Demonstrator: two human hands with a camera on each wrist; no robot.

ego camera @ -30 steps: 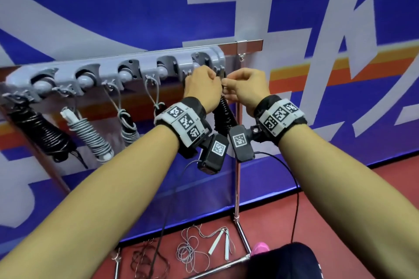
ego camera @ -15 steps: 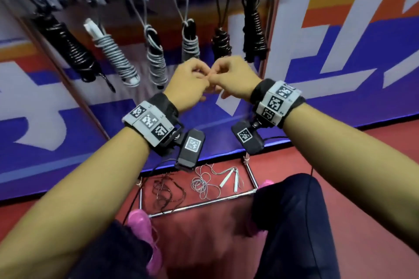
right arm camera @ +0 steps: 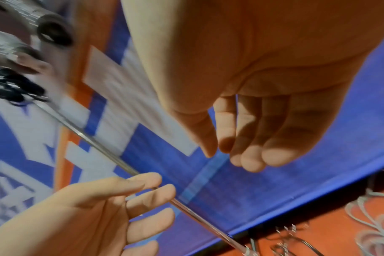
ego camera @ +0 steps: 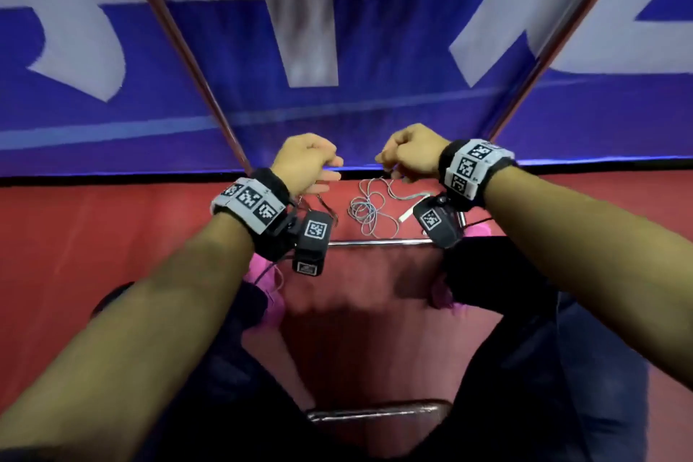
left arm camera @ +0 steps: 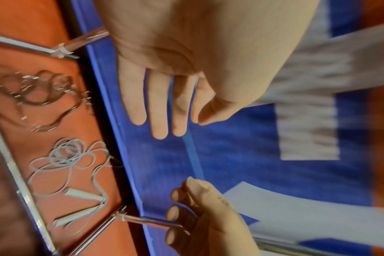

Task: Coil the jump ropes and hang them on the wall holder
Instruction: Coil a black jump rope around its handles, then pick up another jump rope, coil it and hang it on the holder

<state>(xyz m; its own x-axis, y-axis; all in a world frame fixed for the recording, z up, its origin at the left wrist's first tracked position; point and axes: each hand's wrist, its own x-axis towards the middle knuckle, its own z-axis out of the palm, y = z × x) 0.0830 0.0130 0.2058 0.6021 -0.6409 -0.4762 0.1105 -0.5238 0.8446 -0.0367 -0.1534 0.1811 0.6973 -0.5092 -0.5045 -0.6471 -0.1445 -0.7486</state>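
Observation:
A loose grey jump rope (ego camera: 369, 208) with white handles (left arm camera: 83, 194) lies tangled on the red floor inside the stand's base. A dark rope (left arm camera: 39, 91) lies loose beside it, partly hidden under my left wrist in the head view. My left hand (ego camera: 305, 161) hovers above the dark rope with fingers (left arm camera: 158, 110) straight and nothing in them. My right hand (ego camera: 407, 154) hangs over the grey rope, its fingers (right arm camera: 248, 152) loosely curled and holding nothing. A coiled black rope (right arm camera: 11, 90) hanging from the grey holder (right arm camera: 50, 34) shows in the right wrist view only.
Two slanted metal poles (ego camera: 195, 60) (ego camera: 555, 37) of the stand rise on either side of my hands. A chrome floor bar (ego camera: 375, 243) runs in front of the ropes. Behind hangs a blue and white banner (ego camera: 375, 105). Pink shoes (ego camera: 476, 231) and dark trousers are below.
My hands left the black coil on the holder's right end, dropped to near the floor and moved apart. The view tilted down, so the holder is out of the head view.

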